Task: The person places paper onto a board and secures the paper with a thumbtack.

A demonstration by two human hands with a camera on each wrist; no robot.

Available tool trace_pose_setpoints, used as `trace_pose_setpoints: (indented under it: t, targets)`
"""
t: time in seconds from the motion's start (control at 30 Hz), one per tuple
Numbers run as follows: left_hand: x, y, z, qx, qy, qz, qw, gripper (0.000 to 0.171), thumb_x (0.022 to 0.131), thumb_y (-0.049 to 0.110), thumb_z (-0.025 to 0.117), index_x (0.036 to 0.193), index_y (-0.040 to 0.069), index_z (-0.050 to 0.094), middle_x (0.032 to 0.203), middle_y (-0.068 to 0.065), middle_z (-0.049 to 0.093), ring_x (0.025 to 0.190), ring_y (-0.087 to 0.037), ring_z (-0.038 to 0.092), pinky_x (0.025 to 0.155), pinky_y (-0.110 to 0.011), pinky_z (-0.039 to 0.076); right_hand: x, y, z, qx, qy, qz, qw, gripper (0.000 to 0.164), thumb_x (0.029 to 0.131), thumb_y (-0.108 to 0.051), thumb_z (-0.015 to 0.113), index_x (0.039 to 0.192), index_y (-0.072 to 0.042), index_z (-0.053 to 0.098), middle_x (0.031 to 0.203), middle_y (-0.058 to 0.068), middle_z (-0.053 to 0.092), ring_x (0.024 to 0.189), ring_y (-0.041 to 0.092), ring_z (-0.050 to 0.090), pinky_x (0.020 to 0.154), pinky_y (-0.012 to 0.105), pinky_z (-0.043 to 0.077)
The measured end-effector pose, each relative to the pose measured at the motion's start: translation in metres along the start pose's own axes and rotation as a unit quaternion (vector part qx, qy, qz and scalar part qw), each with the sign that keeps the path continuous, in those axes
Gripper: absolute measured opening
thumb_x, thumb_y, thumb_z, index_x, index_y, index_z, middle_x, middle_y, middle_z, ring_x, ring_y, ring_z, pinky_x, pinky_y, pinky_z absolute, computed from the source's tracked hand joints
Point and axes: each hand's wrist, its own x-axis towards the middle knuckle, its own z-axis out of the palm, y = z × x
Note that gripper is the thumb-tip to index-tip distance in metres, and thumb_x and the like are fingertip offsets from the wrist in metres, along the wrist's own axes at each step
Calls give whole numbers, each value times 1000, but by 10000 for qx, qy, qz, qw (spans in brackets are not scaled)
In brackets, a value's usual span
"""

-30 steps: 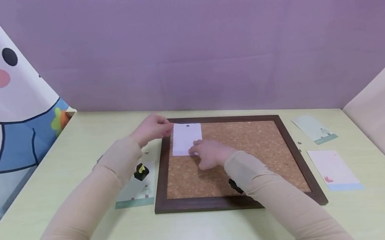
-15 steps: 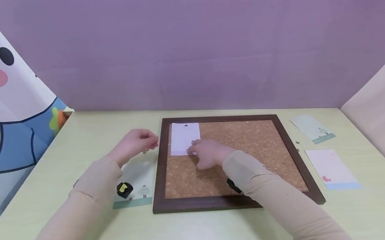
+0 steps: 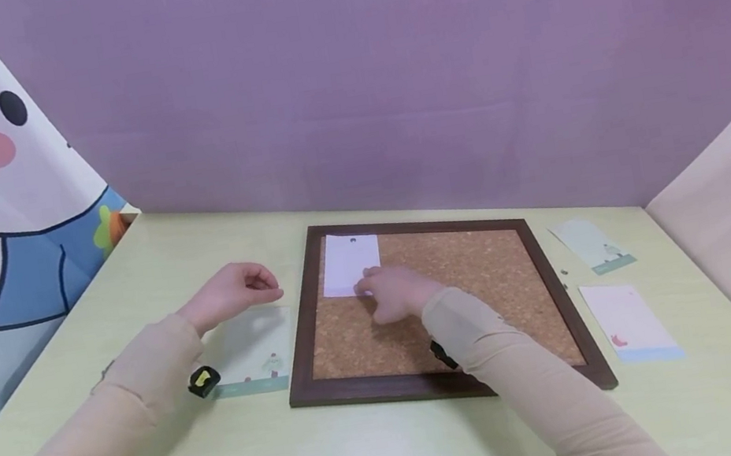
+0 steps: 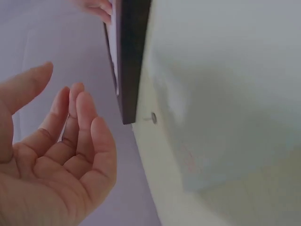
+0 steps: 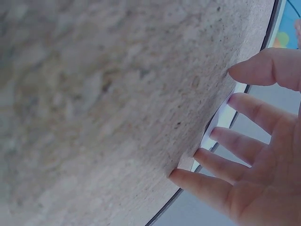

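Observation:
My right hand [image 3: 397,291] rests on the lower right corner of a white card [image 3: 345,263], its fingers spread, as the right wrist view shows. That card lies in the upper left corner of a cork board [image 3: 461,285], and a small dark tack [image 3: 353,240] sits at its top. Left of the board's frame, my left hand [image 3: 235,290] hovers with nothing between thumb and fingers. Its fingers are loosely bent. Below it lies a pale card [image 3: 255,349] with a green strip. A metal thumbtack [image 4: 154,117] stands near that card in the left wrist view.
Right of the board lie a card with a green strip [image 3: 594,246] and a card with a blue strip [image 3: 631,321]. Two small tacks [image 3: 564,272] sit by the frame's right edge. A purple cloth [image 3: 385,81] hangs behind the table.
My left hand has left the card's upper left corner and moved left and toward me, over the pale card. My right hand has stayed on the white card.

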Motion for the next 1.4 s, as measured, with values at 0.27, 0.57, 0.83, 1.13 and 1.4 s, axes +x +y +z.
trace_pose_setpoints:
  t: [0.27, 0.57, 0.83, 1.13, 1.4]
  targets:
    - [-6, -8, -4, 693, -59, -171, 9974, 46, 79, 22, 76, 112, -3, 56, 105, -18, 61, 96, -28, 55, 84, -39, 46, 1, 1, 1, 51, -17, 50, 10000, 57, 82, -15, 65, 137, -17, 50, 154, 8, 29, 142, 28, 28, 115, 44, 26]
    - [-8, -14, -3, 962, -172, -362, 9946, 57, 77, 25, 78, 119, -4, 51, 117, -25, 55, 109, -38, 51, 97, -52, 41, 1, 1, 2, -7, 11, 33, 10000, 56, 82, -16, 65, 136, -18, 51, 154, 9, 29, 141, 29, 29, 115, 45, 26]
    - [-14, -19, -7, 1590, -318, -321, 9862, 71, 70, 20, 84, 125, -3, 46, 120, -30, 53, 110, -44, 49, 97, -57, 39, 1, 0, 2, -12, 18, 8, 10000, 57, 82, -16, 65, 137, -17, 50, 154, 10, 29, 141, 29, 29, 115, 45, 26]
    - [-24, -22, -9, 2203, -366, -296, 9743, 93, 62, 29, 88, 133, -6, 39, 121, -33, 46, 109, -46, 41, 94, -60, 39, 1, 1, 2, -29, 40, 16, 10000, 58, 81, -16, 65, 137, -17, 50, 154, 10, 30, 142, 29, 29, 115, 45, 24]
    - [-30, -23, -9, 2406, -615, -405, 9678, 97, 62, 35, 87, 134, -8, 38, 123, -32, 44, 109, -45, 40, 95, -60, 39, 1, 2, 4, 7, 47, 73, 10000, 60, 81, -17, 65, 138, -18, 49, 154, 9, 29, 142, 29, 28, 116, 45, 23]
